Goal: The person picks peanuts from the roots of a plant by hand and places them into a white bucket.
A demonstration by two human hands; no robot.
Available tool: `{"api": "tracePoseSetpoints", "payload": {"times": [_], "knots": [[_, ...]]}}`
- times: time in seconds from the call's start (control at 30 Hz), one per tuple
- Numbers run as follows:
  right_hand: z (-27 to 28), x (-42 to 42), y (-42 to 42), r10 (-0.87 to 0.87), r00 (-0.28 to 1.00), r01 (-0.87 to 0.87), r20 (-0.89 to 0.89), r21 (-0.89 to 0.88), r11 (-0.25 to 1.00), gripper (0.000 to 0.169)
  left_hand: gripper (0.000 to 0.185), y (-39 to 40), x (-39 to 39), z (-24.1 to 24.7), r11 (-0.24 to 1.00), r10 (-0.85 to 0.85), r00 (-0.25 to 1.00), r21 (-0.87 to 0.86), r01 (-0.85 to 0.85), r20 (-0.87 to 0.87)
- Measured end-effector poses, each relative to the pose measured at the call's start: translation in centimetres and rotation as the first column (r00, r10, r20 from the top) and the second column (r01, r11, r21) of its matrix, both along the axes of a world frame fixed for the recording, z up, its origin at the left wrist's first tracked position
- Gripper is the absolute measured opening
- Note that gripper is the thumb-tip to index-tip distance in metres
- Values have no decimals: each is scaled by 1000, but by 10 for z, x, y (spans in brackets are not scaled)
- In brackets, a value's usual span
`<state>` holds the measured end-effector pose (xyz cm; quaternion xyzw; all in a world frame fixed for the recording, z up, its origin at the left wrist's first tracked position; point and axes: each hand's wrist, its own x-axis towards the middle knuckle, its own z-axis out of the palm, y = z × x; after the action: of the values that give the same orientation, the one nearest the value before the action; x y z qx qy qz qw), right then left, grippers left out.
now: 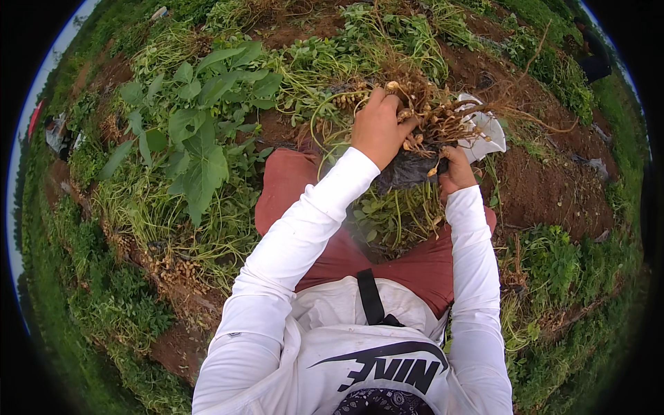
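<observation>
My right hand (457,168) grips a bunch of uprooted peanut plants (441,119) from below. Brown roots and pale pods fan out above it. A torn sheet of black plastic film (407,171) hangs under the bunch, between my hands. My left hand (381,124) has its fingers curled in among the pods on the near left of the roots; its fingertips are partly hidden. Just beyond my right hand is a white plastic container (486,129), partly covered by the roots. Green peanut stems (407,212) lie between my knees.
A broad-leaved plant (199,124) rises at my left. Piled peanut plants with pods (174,270) lie farther left. Bare reddish soil (560,192) and a plastic scrap (594,167) are on the right. Other people (594,54) appear at both far edges.
</observation>
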<state>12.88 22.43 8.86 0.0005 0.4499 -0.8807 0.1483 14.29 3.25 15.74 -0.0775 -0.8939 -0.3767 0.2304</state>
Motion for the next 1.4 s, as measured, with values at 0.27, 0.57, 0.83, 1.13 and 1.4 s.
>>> {"api": "tracePoseSetpoints", "payload": {"times": [0.27, 0.57, 0.83, 1.13, 1.4], "knots": [[-5, -5, 7, -16, 999, 18, -41, 60, 998, 26, 32, -6, -9, -11, 996, -93, 995, 8, 94, -38], [-3, -8, 3, -75, 997, 77, -29, 56, 995, 27, 44, -19, -3, -2, 612, -546, 747, 789, 47, 379], [0, -11, 5, -61, 995, 70, -74, 123, 990, 31, 39, -21, -7, 8, 957, -235, 894, 252, 144, 382], [6, -5, 9, -88, 993, 99, -84, 137, 986, 32, 17, -14, -4, 10, 973, -159, 939, 207, 98, 305], [1, -15, 22, -245, 965, 249, -94, 39, 968, 19, 18, -25, 4, 18, 833, -44, 999, 553, 22, 26]]}}
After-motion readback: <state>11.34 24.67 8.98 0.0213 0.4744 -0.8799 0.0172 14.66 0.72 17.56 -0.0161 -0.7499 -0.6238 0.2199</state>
